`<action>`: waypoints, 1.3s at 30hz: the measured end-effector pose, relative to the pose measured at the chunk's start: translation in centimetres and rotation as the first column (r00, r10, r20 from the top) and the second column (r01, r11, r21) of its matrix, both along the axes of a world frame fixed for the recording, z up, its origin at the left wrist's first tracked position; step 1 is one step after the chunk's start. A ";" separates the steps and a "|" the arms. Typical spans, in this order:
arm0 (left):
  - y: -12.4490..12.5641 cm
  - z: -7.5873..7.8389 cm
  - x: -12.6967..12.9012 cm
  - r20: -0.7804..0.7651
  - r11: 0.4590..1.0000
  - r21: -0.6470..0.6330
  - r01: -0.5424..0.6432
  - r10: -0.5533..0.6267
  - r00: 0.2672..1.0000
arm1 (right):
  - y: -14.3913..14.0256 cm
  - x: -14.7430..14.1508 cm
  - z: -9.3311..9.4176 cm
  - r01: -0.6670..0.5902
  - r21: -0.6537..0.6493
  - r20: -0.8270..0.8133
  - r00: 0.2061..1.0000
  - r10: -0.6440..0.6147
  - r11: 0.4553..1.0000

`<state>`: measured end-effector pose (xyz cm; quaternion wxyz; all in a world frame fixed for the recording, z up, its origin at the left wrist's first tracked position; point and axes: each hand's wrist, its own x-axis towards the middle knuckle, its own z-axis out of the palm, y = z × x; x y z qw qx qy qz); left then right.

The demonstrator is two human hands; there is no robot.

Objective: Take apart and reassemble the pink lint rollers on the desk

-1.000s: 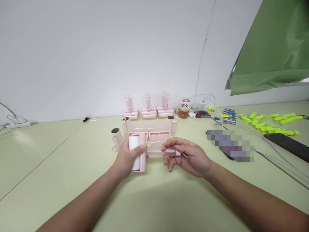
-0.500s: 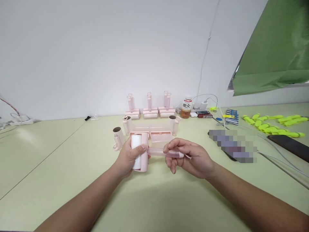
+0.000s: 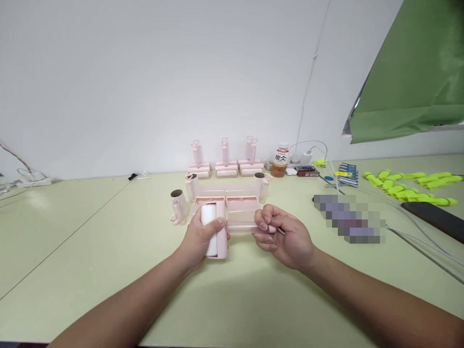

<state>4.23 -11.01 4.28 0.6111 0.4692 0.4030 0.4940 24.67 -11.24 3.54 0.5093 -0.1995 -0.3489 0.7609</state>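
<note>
A lint roller head, a pink case around a white roll, is gripped in my left hand, thumb across its front. From its right side a translucent pink handle points toward my right hand. The fingers of that hand are closed around the handle's far end, partly hiding it. Just beyond the hands lie pink lint roller cases with see-through covers. Brown-cored rolls and loose pink handles stand around them.
Several pink lint rollers stand upright along the wall. Right of them are a labelled bottle and a charger with white cables. Farther right lie a blurred-out phone, yellow-green pieces and a black object.
Both hands and the lint roller have shifted slightly right in the view. My right fingers, looser before, have closed more tightly around the handle's end.
</note>
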 end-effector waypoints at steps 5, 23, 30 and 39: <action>-0.2 -0.5 0.4 0.012 0.999 -0.023 -0.029 0.029 1.000 | 0.2 0.2 -0.2 0.012 -0.006 0.017 1.000 -0.012 1.000; 0.0 2.7 -2.1 0.357 0.940 -0.027 0.341 -0.310 0.881 | 1.6 0.8 0.1 -0.090 -0.079 0.197 0.975 0.104 0.993; -0.8 -0.4 -0.8 -0.059 0.918 0.316 0.240 -0.233 0.971 | 0.8 -1.5 -1.6 -0.212 -0.028 0.267 0.940 0.212 0.977; -0.2 -0.2 -1.1 -0.163 0.943 0.317 0.102 -0.052 0.985 | 4.6 2.9 -1.9 -0.194 0.773 0.634 0.269 -0.725 0.604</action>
